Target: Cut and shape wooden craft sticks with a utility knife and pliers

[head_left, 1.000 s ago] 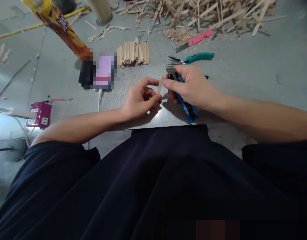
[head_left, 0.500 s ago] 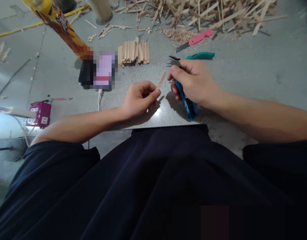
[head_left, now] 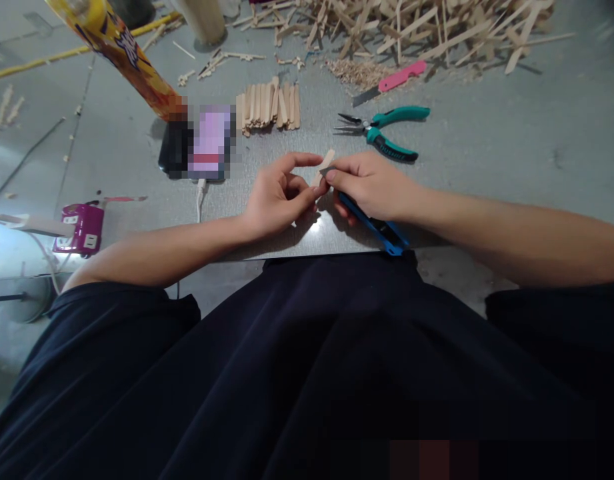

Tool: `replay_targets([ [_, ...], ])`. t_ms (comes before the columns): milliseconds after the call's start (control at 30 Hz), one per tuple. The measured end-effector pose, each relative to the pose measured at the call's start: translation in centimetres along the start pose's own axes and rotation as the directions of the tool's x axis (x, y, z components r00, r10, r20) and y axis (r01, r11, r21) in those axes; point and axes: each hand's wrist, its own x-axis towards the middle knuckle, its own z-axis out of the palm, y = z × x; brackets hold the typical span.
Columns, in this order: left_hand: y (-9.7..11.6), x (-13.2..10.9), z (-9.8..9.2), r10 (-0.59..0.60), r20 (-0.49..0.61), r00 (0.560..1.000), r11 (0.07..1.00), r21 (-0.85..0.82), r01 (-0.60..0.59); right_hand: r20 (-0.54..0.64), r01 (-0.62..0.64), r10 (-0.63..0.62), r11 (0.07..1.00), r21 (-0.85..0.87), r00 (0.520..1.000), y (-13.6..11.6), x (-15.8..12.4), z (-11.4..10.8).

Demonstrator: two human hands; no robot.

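Note:
Between thumb and fingers, my left hand (head_left: 281, 197) pinches a small flat wooden stick (head_left: 329, 159), tilted up to the right. My right hand (head_left: 371, 187) is closed round a blue utility knife (head_left: 381, 230), its handle end sticking out toward the table's front edge. The knife's dark blade shows at my right fingertips, against the stick; whether it has cut in I cannot tell. Just beyond my right hand lie green-handled needle-nose pliers (head_left: 387, 130), jaws apart. A bundle of short wooden sticks (head_left: 269, 105) lies beyond my left hand.
A large heap of wooden sticks (head_left: 411, 30) and a pile of wood shavings (head_left: 359, 72) are at the back. A pink-handled knife (head_left: 401, 77) lies by the shavings. On the left are a phone (head_left: 209, 140) with a cable, a yellow tube (head_left: 127, 57) and a purple power socket (head_left: 79, 227).
My right hand has moved left and toward me, bringing the knife blade onto the stick and uncovering the pliers. My left index finger has stretched out along the stick.

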Motion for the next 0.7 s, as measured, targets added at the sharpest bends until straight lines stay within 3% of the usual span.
replay_targets([
  [267, -0.2, -0.26, -0.25, -0.098, 0.117, 0.988, 0.992, -0.068, 0.106, 0.007, 0.086, -0.086, 0.988, -0.13, 0.996, -0.39, -0.27, -0.18],
  [433, -0.18, -0.22, -0.31, -0.094, 0.192, 0.977, 0.991, -0.074, 0.11, 0.049, 0.08, -0.074, 0.985, -0.153, 0.996, -0.21, -0.21, -0.21],
  [700, -0.31, -0.37, 0.2, -0.065, 0.075, 0.995, 0.998, 0.005, 0.065, 0.025, 0.058, -0.055, 0.983, -0.176, 0.998, -0.06, -0.19, -0.38],
])
